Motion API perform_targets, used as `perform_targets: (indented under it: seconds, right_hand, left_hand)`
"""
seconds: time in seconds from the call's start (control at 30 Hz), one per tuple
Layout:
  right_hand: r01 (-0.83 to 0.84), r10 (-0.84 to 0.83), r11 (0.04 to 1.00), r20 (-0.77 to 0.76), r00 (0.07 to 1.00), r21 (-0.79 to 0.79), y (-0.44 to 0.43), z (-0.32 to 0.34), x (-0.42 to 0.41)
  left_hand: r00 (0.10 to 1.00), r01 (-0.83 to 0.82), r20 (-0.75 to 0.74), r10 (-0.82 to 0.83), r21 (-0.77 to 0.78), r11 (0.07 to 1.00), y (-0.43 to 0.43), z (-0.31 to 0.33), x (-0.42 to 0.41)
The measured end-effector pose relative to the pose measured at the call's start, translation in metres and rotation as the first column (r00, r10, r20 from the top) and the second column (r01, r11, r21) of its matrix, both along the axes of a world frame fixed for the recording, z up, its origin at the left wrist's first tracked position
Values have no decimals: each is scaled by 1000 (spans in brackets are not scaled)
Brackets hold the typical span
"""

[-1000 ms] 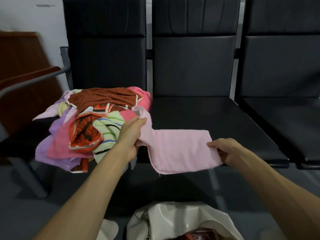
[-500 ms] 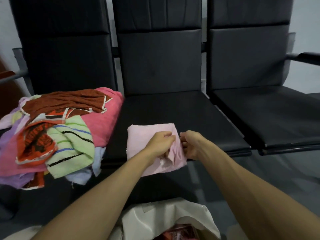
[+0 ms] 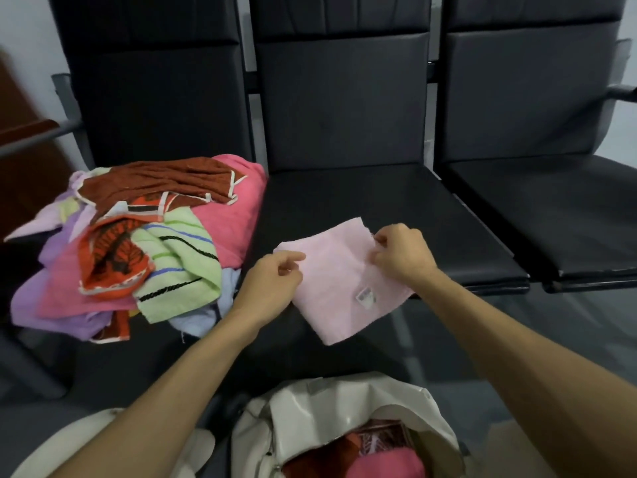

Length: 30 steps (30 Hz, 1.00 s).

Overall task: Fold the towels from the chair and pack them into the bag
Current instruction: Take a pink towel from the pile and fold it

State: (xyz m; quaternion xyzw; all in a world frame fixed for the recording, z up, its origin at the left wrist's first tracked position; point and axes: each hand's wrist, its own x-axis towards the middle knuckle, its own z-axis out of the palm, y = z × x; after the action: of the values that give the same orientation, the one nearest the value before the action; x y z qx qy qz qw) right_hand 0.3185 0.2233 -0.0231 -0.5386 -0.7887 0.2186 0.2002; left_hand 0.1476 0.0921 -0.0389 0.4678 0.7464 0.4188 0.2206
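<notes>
A light pink towel [image 3: 339, 288], folded to a rough square with a small white label showing, lies at the front edge of the middle black seat [image 3: 379, 201] and hangs partly over it. My left hand [image 3: 272, 281] pinches its left edge. My right hand [image 3: 401, 255] pinches its upper right part. A pile of unfolded towels [image 3: 138, 243] in brown, hot pink, green striped, orange and purple covers the left seat. The cream bag [image 3: 331, 408] stands open on the floor below my arms, with a pink and a reddish towel inside.
The right black seat [image 3: 551, 208] holds nothing. Metal armrests stick out at the far left [image 3: 38, 136] and far right [image 3: 620, 91]. A brown wooden piece [image 3: 20, 167] stands at the left. Grey floor lies in front of the seats.
The long pink towel was pulled off the pile and folded in half onto the middle seat. My hands then moved apart to its two sides, and its label came into view.
</notes>
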Motion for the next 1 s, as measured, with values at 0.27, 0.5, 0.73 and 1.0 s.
perform_targets:
  seconds: [0.27, 0.5, 0.73, 1.0]
  right_hand:
    - [-385, 406, 884, -27, 913, 264, -44, 31, 11]
    - [-360, 398, 892, -99, 912, 273, -54, 39, 33]
    - [-293, 273, 945, 143, 951, 144, -44, 32, 54]
    - [-420, 403, 906, 390, 828, -46, -46, 17, 67]
  left_hand:
    - [993, 117, 8, -117, -117, 986, -2, 6, -11]
    - [865, 379, 377, -331, -58, 924, -12, -3, 7]
    - [980, 198, -19, -198, 161, 967, -18, -6, 26]
    - [945, 208, -286, -160, 147, 967, -26, -18, 40]
